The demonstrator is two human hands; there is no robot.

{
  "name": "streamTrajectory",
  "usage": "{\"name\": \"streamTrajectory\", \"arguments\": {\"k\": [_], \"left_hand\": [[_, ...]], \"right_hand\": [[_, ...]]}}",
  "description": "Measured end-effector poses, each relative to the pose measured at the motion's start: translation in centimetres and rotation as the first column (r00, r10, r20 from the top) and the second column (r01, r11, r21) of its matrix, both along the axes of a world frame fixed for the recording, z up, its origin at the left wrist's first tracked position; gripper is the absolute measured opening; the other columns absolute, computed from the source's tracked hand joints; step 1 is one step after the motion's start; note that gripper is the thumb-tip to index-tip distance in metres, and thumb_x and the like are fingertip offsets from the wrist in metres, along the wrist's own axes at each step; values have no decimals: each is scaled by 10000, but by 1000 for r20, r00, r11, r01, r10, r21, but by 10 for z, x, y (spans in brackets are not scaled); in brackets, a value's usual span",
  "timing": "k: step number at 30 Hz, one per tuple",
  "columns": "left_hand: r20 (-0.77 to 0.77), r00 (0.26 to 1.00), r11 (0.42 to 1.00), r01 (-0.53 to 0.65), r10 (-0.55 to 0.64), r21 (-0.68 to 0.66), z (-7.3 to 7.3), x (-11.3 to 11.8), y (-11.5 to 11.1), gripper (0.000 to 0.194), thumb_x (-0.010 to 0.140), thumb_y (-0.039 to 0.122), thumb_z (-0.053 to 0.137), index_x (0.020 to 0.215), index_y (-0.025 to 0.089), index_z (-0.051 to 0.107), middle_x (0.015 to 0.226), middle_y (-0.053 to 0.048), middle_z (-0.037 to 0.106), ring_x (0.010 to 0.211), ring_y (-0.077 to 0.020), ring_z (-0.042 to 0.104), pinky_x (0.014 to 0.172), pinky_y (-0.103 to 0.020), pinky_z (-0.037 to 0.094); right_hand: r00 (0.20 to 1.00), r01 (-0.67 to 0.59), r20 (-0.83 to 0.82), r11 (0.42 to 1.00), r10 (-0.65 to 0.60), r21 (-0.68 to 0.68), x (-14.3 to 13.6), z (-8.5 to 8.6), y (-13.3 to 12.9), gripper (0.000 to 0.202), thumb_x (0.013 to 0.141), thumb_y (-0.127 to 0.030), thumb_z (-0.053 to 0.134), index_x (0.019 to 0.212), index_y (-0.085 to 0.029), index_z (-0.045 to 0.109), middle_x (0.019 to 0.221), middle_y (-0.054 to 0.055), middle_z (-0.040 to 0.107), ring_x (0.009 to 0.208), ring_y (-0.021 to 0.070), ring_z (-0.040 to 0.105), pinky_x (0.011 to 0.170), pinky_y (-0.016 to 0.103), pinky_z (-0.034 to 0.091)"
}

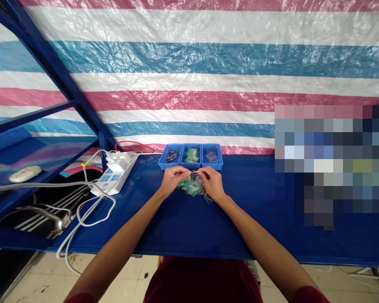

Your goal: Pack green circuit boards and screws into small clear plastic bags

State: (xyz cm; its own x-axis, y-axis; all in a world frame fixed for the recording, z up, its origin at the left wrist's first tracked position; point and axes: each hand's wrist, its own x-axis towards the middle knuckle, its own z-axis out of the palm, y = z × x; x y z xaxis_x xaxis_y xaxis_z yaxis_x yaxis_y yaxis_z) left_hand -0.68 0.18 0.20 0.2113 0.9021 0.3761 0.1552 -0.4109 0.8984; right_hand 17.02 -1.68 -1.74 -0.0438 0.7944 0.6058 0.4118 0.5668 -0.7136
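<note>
Looks like a loose pile (192,188) of small crinkled plastic packets, translucent green at the left and middle, clear and greyish towards the right, with glints along the folds. Lies on the blue table (183,227), between and just beneath the left hand (173,180) and the right hand (212,182), on the near side of a row of blue bins (190,165). Trails off at the near right into a darker, see-through scrap of film (207,198). Partly covered by fingers on both sides, so impossible to count.

Closed, in the left hand, to a pinch of thumb and forefinger, with hardly any gap, on the left end of a small slender piece (193,171). Closed likewise in the right hand, on the right end of the same piece, with the other fingers curled down beside the clear film. Partly pale, partly dark, and too small to make out further. Nearly meeting at the fingertips, above the far edge of the pile. Hard to tell about contact between the lower fingers and the packets.

Stocked, in the bins from left to right, with dark and silvery slender parts (172,157), green packets (192,155) and clear packets (212,157). Flanked on the left, well apart, by a white power strip (109,184) with white plugs (118,161) and looping white cables (115,203). Backed on the far side by a striped sheet (189,59) in red, white and blue.
</note>
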Motion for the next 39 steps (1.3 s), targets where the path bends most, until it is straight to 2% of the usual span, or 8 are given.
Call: {"name": "streamTrajectory", "arguments": {"k": [6, 13, 18, 23, 27, 33, 36, 39], "left_hand": [[11, 1000, 999, 27, -26, -46, -1, -2, 1, 263, 723, 386, 705, 662, 131, 684, 604, -32, 652, 533, -112, 538, 524, -221, 431], [-64, 985, 986, -160, 162, 39, -3, 5, -1, 257, 771, 381, 650, 687, 140, 679, 654, -24, 663, 557, -113, 547, 537, -217, 431], [-110, 971, 974, -202, 212, 99, -5, 4, -1, 242, 787, 371, 626, 716, 149, 690, 685, -22, 683, 603, -131, 589, 577, -228, 455], [-135, 956, 962, -243, 259, 127, -6, 4, -3, 209, 776, 336, 638, 690, 153, 690, 679, -17, 685, 616, -133, 596, 606, -236, 462], [-48, 971, 970, -233, 236, 66, -6, 5, -1, 223, 740, 369, 674, 738, 148, 702, 734, -31, 692, 578, -121, 575, 539, -227, 448], [44, 990, 991, -133, 134, -33, -6, 8, 1, 268, 714, 393, 695, 777, 133, 718, 707, -44, 693, 504, -104, 541, 485, -225, 454], [18, 991, 991, -131, 130, 6, -6, 10, -2, 264, 743, 395, 674, 744, 134, 715, 681, -44, 693, 507, -114, 554, 485, -230, 461], [-37, 976, 963, -204, 214, 173, 0, 8, -6, 233, 789, 374, 643, 771, 154, 716, 739, -46, 708, 587, -137, 603, 552, -248, 488]], "right_hand": [[1000, -10, 4, 1000, 10, -18, 0, 0, 0, 273, 924, -354, 462, 824, -188, 655, 748, 29, 638, 655, 145, 560, 639, 252, 432], [998, -11, 56, 1000, 10, 18, 0, -2, -1, 276, 922, -359, 476, 802, -185, 654, 715, 25, 621, 624, 136, 543, 629, 248, 429], [996, -63, 71, 996, 59, 57, -3, -3, -1, 268, 924, -342, 479, 806, -181, 658, 722, 30, 625, 639, 133, 554, 635, 243, 433], [993, -90, 83, 995, 86, 35, -2, -4, -1, 270, 922, -351, 485, 796, -187, 657, 711, 26, 626, 644, 134, 565, 636, 241, 438], [995, -75, 74, 995, 70, 60, -3, -2, -2, 267, 920, -337, 489, 778, -183, 655, 701, 26, 624, 648, 137, 570, 638, 241, 438], [1000, 10, 27, 999, -12, 41, -3, -1, -3, 250, 916, -331, 490, 794, -189, 656, 733, 30, 646, 644, 141, 572, 648, 250, 445], [998, -15, 67, 1000, 13, 21, -3, -4, -1, 262, 922, -340, 475, 816, -191, 662, 737, 32, 643, 652, 145, 572, 647, 252, 444], [996, 8, 94, 1000, -9, 7, -3, -6, 0, 281, 937, -344, 434, 896, -193, 668, 776, 41, 639, 675, 151, 578, 642, 255, 443]]}}
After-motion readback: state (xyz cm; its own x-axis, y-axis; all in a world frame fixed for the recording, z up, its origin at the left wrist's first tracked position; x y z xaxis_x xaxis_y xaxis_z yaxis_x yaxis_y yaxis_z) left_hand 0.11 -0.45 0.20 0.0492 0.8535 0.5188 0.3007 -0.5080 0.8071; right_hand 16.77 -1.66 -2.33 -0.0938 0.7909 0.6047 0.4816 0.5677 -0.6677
